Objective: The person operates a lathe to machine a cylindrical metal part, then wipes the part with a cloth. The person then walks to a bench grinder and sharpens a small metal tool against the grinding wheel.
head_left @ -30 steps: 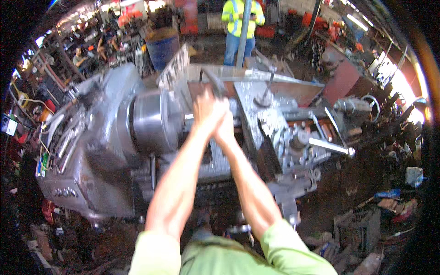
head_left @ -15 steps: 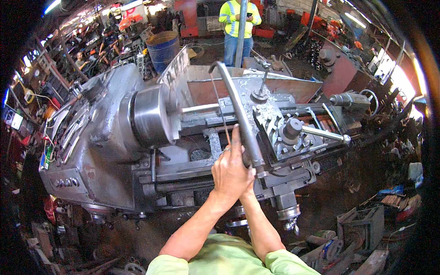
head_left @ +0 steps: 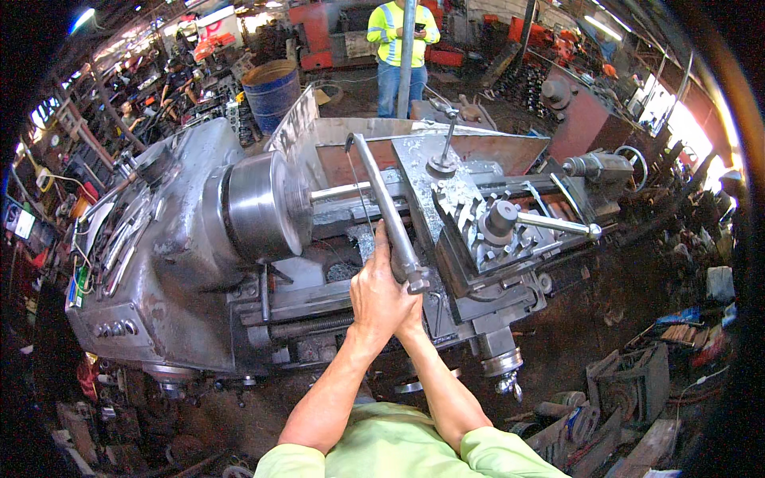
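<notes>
Both hands clasped on near end of long steel bar (head_left: pixel 386 203): left hand (head_left: pixel 381 293) wraps it, right hand (head_left: pixel 412 312) mostly hidden behind, grip unclear. Chuck (head_left: pixel 263 205) left, tool post (head_left: pixel 498 219) just right; open room above bed.

A single head-worn fisheye view looks steeply down and forward onto a large grey metal lathe (head_left: pixel 183 263), which fills the middle of the picture at arm's reach. The wearer stands at the lathe's near side: both forearms enter from the lower edge, and a light green shirt (head_left: pixel 398 446) shows at the bottom. Beyond the lathe, at the top edge, a blue steel drum (head_left: pixel 272 94) and a person in a yellow high-visibility vest (head_left: pixel 397 32) appear small and far off. Straight lines bow toward the dark rim.
</notes>
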A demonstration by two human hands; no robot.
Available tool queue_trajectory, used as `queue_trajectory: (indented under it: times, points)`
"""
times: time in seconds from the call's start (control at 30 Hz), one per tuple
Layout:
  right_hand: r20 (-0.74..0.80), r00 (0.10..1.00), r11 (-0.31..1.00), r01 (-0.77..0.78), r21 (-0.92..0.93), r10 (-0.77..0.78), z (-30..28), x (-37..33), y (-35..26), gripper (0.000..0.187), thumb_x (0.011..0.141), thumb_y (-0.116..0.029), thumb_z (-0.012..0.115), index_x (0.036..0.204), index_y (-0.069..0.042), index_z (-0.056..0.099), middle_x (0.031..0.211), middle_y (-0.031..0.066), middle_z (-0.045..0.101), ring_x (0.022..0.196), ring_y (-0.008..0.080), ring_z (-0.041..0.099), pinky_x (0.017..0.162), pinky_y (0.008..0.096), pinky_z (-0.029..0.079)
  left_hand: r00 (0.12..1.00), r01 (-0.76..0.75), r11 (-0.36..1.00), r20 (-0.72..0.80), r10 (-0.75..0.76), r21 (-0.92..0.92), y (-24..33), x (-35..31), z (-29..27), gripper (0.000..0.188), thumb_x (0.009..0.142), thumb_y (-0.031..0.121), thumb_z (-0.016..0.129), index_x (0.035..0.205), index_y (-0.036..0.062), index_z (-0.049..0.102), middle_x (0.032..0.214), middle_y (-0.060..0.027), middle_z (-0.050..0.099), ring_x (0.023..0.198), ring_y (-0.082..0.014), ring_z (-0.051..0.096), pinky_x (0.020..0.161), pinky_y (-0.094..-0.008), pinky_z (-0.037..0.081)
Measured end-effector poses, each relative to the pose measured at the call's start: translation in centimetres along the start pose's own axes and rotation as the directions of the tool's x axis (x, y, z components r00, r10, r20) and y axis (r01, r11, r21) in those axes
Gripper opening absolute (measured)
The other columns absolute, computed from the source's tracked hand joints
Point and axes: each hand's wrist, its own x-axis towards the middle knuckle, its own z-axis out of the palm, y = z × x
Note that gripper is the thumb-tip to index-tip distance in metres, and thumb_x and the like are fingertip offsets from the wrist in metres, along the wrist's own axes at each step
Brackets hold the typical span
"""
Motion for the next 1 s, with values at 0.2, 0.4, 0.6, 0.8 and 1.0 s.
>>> queue_trajectory:
  times: [0.2, 0.4, 0.6, 0.8, 1.0]
  points:
    - [0.062, 0.998, 0.99, -0.008, -0.138, 0.016, -0.6, -1.4, -0.8, 0.031, 0.082, -0.015, 0.071, 0.106, -0.001, 0.057, 0.09, 0.0058, 0.064, 0.08, 0.012, 0.058, 0.074, 0.0298, 0.05, 0.998, 0.014, 1.0, 0.058, -0.014, 0.001, -0.6, -1.7, -0.3, 0.097, 0.067, 0.015, 0.076, 0.148, 0.0008, 0.024, 0.103, -0.0275, 0.065, 0.085, -0.043, 0.067, 0.071, -0.0481, 0.055]
    - [0.142, 0.99, 0.946, 0.04, -0.323, 0.006, -0.6, -2.4, -0.4, 0.047, 0.08, -0.022, 0.073, 0.117, -0.001, 0.054, 0.108, 0.0128, 0.062, 0.1, 0.0218, 0.06, 0.088, 0.0371, 0.049, 0.998, 0.063, 0.993, 0.032, -0.06, -0.095, -2.0, -2.3, -0.5, 0.09, 0.069, 0.015, 0.072, 0.147, 0.0041, 0.03, 0.086, -0.0226, 0.067, 0.072, -0.0382, 0.068, 0.065, -0.0447, 0.056]
    - [0.096, 0.987, 0.974, -0.109, -0.196, 0.13, -1.0, -2.7, 0.1, 0.056, 0.085, -0.013, 0.068, 0.136, 0.001, 0.049, 0.117, 0.0156, 0.066, 0.098, 0.0187, 0.066, 0.083, 0.0307, 0.052, 0.998, -0.026, 1.0, 0.05, 0.027, -0.013, -1.7, -2.5, -0.7, 0.087, 0.068, 0.017, 0.075, 0.143, -0.001, 0.033, 0.084, -0.022, 0.064, 0.071, -0.0377, 0.068, 0.063, -0.0438, 0.055]
    - [0.234, 0.957, 0.968, -0.122, -0.221, 0.174, -2.1, -4.5, -0.7, 0.057, 0.091, -0.021, 0.049, 0.141, 0.005, 0.041, 0.122, 0.0189, 0.063, 0.097, 0.0182, 0.064, 0.085, 0.0296, 0.05, 0.998, 0.027, 0.99, 0.059, -0.019, -0.14, -2.3, -4.5, -1.0, 0.07, 0.073, 0.019, 0.071, 0.134, 0.0002, 0.043, 0.083, -0.0182, 0.064, 0.07, -0.0359, 0.067, 0.062, -0.0414, 0.054]
    - [0.169, 0.957, 0.954, -0.193, -0.229, 0.234, -0.2, -1.8, -2.6, 0.055, 0.095, -0.022, 0.042, 0.141, 0.007, 0.038, 0.125, 0.023, 0.061, 0.107, 0.0253, 0.065, 0.091, 0.0335, 0.05, 0.995, 0.034, 0.991, 0.093, -0.022, -0.13, -3.7, -2.5, -1.0, 0.082, 0.073, 0.018, 0.071, 0.143, -0.0004, 0.033, 0.088, -0.0223, 0.064, 0.075, -0.0385, 0.067, 0.066, -0.0433, 0.054]
